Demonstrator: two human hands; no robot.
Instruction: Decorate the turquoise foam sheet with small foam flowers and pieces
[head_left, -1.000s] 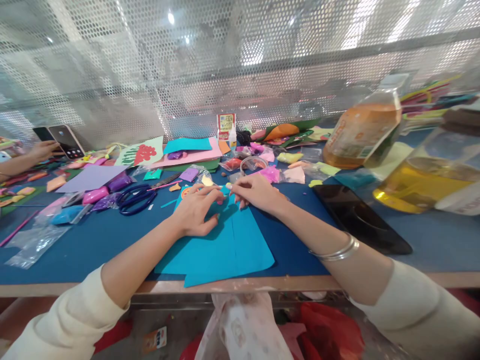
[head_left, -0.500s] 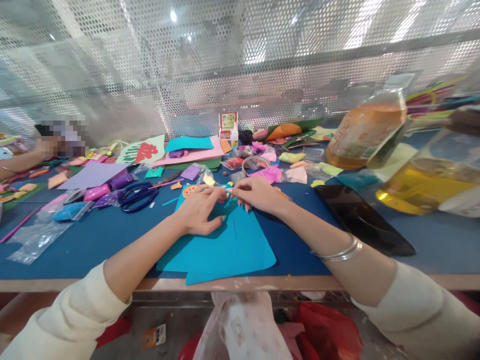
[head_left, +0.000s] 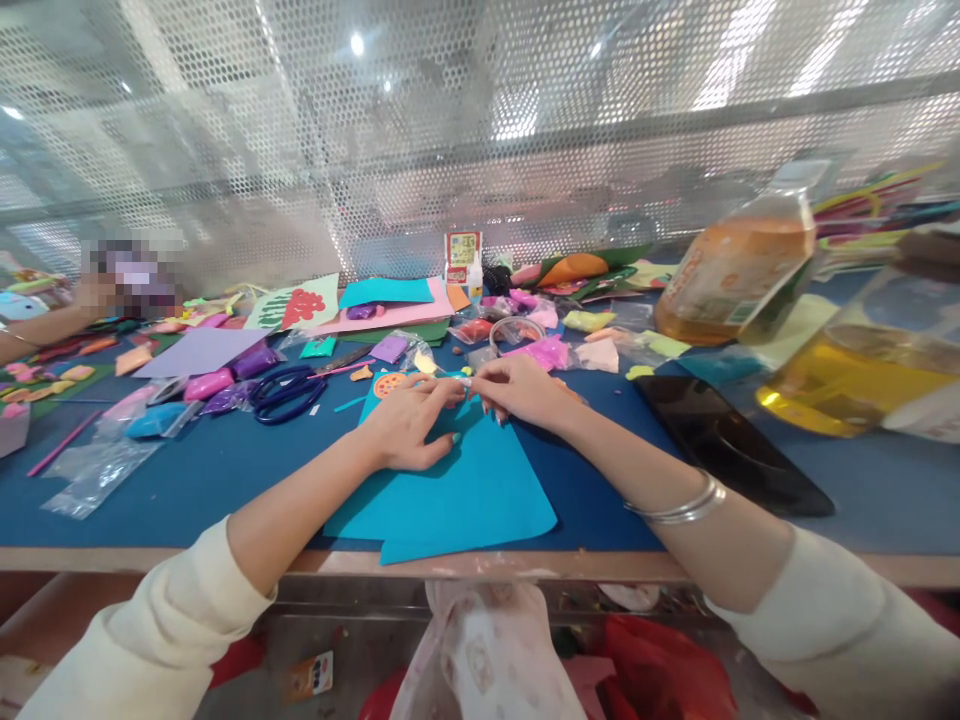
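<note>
A sheet of bright blue paper lies in front of me, with another blue piece partly under its near edge. My left hand rests palm down on its upper part, fingers stretched and thumb spread. Beside it, my right hand is closed in a pinch at the left fingertips; what lies between its fingers is too small to name. Just past my left hand, an orange round piece with red dots shows at the paper's top left corner.
Blue-handled scissors and bagged coloured clay lie to the left. A black tablet-like slab is by my right forearm. Bottles with orange and yellow liquid stand at right. Another person's hand is far left.
The view has shifted slightly, so things appear a little further right. Both hands stay at the same spot on the blue paper, with only slight finger movement.
</note>
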